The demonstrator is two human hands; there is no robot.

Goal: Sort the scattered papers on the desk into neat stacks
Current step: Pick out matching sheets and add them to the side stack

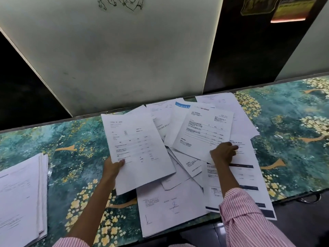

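Note:
A loose heap of printed white papers (179, 196) covers the middle of the desk, overlapping at many angles. My left hand (113, 167) grips a printed sheet (137, 148) by its lower left edge and holds it tilted above the heap. My right hand (223, 154) rests on the lower corner of an invoice-like sheet (203, 132) on top of the heap, fingers pinching its edge. A neater stack of papers (21, 196) lies at the desk's left end, apart from both hands.
The desk (76, 157) has a teal cover with yellow flowers. A white partition (124, 59) and a dark panel (249, 50) stand right behind it. Some sheets hang over the front edge (245, 214).

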